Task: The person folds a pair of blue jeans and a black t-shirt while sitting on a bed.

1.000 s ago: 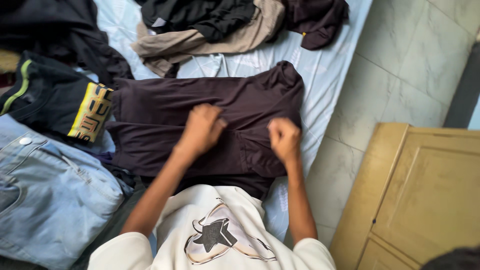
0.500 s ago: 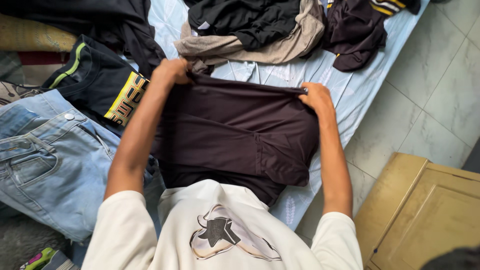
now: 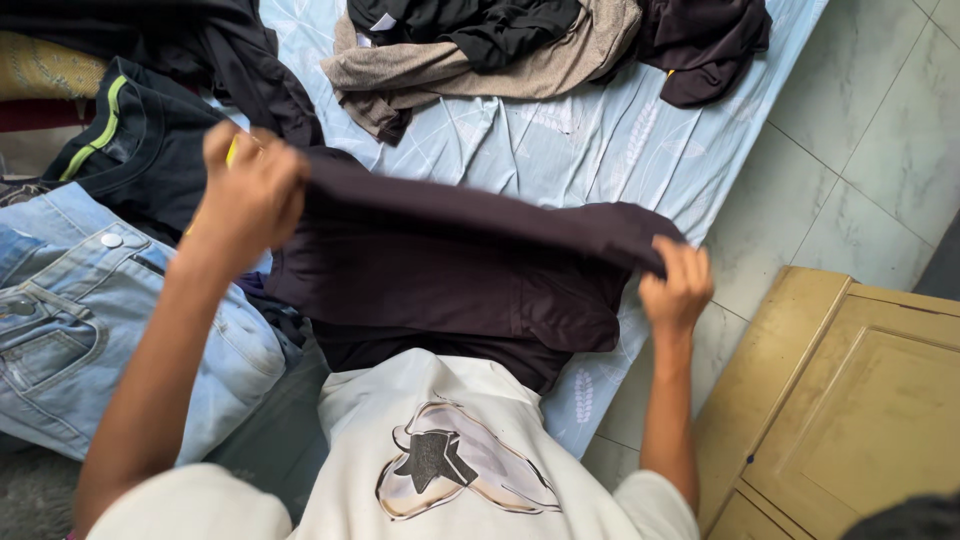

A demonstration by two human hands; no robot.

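Since half a second ago, both hands have drawn the folded edge of the dark shirt back toward the body. The left hand and right hand each clench an end of it above the bed. It looks light, limp and likely to sag; the outer corners seem the best grip.

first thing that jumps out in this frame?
Both hands lifting a dark brown garment off the pale blue bedsheet: the left hand grips its raised edge high at left, the right hand pinches it lower at right. Light blue jeans lie at far left, and a heap of black and beige clothes sits at top.
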